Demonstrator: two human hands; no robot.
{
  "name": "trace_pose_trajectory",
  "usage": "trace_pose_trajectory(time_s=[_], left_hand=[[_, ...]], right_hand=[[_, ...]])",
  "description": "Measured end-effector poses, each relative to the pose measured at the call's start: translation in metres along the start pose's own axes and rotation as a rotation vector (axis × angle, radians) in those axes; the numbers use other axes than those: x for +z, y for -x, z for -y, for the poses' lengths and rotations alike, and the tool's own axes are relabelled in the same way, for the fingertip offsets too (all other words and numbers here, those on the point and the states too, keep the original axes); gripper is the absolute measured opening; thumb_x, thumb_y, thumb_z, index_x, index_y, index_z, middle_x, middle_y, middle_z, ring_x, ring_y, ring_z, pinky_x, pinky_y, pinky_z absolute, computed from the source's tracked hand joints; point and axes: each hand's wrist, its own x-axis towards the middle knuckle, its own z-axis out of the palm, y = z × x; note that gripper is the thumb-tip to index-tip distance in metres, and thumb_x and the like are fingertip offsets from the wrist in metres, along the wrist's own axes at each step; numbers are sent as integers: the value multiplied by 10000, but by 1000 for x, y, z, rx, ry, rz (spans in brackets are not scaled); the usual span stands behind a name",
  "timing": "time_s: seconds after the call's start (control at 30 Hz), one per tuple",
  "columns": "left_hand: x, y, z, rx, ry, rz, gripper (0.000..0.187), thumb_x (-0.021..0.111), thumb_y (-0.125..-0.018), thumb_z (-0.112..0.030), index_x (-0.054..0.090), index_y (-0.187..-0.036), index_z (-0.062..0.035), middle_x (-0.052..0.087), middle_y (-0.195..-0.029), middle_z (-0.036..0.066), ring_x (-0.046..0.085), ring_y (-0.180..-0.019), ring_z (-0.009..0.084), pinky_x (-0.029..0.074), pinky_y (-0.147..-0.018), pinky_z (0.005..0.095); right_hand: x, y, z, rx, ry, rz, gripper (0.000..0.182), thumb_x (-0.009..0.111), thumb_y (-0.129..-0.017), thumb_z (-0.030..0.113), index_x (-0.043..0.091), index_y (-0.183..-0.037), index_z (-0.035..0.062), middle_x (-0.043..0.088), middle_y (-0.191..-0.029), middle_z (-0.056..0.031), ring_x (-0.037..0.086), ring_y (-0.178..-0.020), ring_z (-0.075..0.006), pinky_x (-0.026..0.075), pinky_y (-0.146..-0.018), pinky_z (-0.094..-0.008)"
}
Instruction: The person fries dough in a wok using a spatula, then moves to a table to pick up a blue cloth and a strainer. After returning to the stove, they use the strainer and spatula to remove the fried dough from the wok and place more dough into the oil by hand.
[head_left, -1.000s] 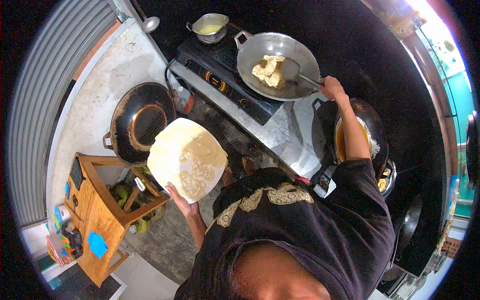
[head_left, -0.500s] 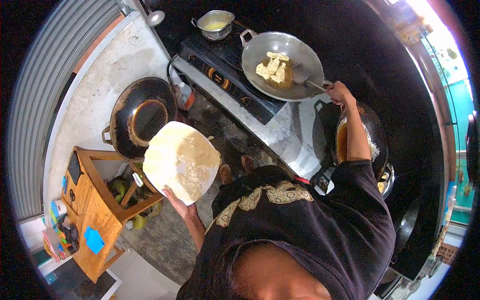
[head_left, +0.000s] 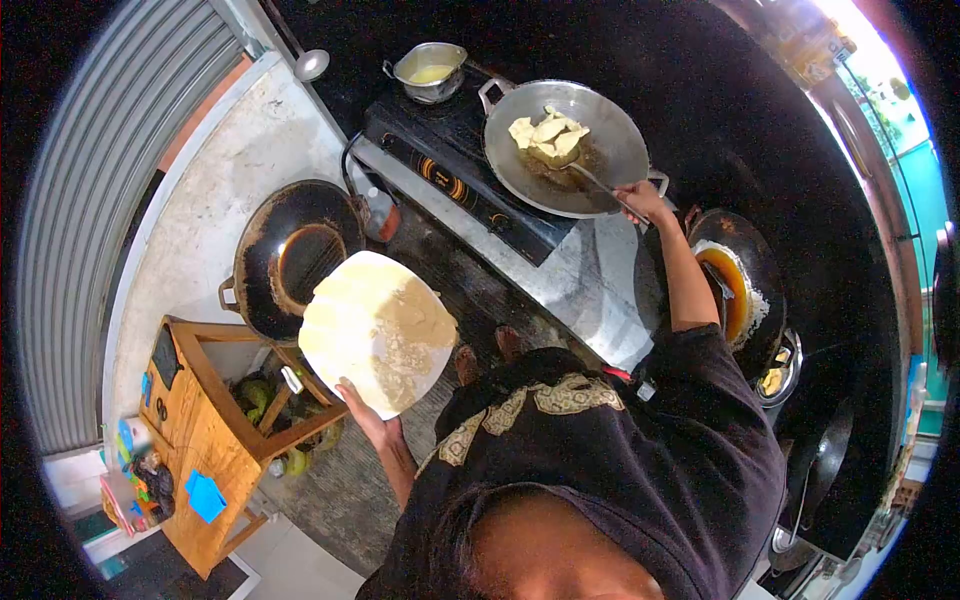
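My left hand (head_left: 375,425) grips the near rim of a white plate (head_left: 415,398). Thin pale sheets (head_left: 350,320) that look like dough or crepes cover much of it. My right hand (head_left: 643,203) is closed round the handle of a metal spatula (head_left: 597,184). The spatula's head is down in a large silver wok (head_left: 620,135), against a heap of pale yellow folded pieces (head_left: 550,132). Brownish liquid lies under that heap. The wok stands on a black gas stove (head_left: 450,180).
A small pot (head_left: 432,90) of yellow liquid sits on the stove's left side. To the left lies a dark wok (head_left: 255,260), above a wooden table (head_left: 225,430). At right are another dark wok (head_left: 770,260) with brown liquid and a metal bowl (head_left: 790,385). A ladle (head_left: 312,65) hangs at the top.
The spatula has swung left in the wok to the pale pieces, which now sit more heaped, and my right hand has moved left with it. My left hand still holds the plate.
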Motion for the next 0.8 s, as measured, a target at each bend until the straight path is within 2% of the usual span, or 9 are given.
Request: trace_pose_trajectory(time_s=[0.07,0.17,0.2,0.37,0.43,0.53,0.67,0.73,0.8], left_hand=[[6,5,-4,-6,-22,-42,680,352,-914,-541,240,-1393,-72,354,-1373,129,405,-1215,301,381,-969,432],[4,4,-3,-6,-33,-38,695,361,-904,-557,245,-1390,-73,350,-1373,134,408,-1211,304,382,-967,433],[2,2,-2,-19,-29,-39,702,364,-900,-564,247,-1388,-74,350,-1372,135,409,-1209,304,386,-963,434],[0,3,-3,-26,-7,-29,726,376,-883,-587,250,-1384,-76,349,-1364,142,410,-1206,308,409,-941,442],[1,5,-3,-24,6,-39,708,375,-885,-583,249,-1386,-99,345,-1377,125,402,-1214,301,383,-967,446],[-1,5,-2,-25,48,-53,691,375,-896,-562,250,-1385,-90,347,-1370,135,409,-1209,304,405,-945,447],[-8,5,2,10,41,-37,680,370,-905,-546,243,-1388,-84,343,-1369,141,416,-1202,310,420,-931,453],[-10,6,2,-5,40,-58,680,359,-909,-544,231,-1394,-83,333,-1378,138,412,-1207,314,418,-935,453],[-12,5,3,1,14,-77,679,347,-914,-540,220,-1399,-82,325,-1386,137,409,-1212,316,415,-940,452]], right_hand=[[-3,3,-1,-18,14,-53,327,568,-855,200,592,-1127,20,557,-576,-40,476,-388,-97,398,-353,-243],[-18,13,18,-16,91,-114,326,566,-851,191,598,-1113,0,551,-568,-38,473,-388,-94,395,-357,-242],[-22,24,29,-74,107,-156,321,565,-847,187,606,-1097,-10,535,-546,-36,470,-391,-94,387,-360,-253],[-41,24,52,-151,188,-131,337,580,-838,185,604,-1105,-20,541,-539,-56,477,-403,-105,395,-389,-264],[-40,31,70,-154,221,-140,335,588,-833,182,608,-1096,-25,548,-544,-64,482,-407,-109,397,-394,-260],[-34,17,72,-226,397,-193,319,598,-826,184,622,-1090,5,570,-574,-95,521,-420,-128,423,-408,-284],[-20,-22,51,-240,619,-281,285,611,-811,178,641,-1052,30,626,-698,-180,624,-571,-254,500,-554,-366],[-14,-30,47,-291,710,-312,272,614,-794,169,648,-1029,36,639,-779,-222,649,-684,-322,518,-648,-410],[-6,-34,48,-320,752,-360,249,604,-777,159,658,-985,34,635,-824,-226,633,-760,-358,511,-697,-432]])
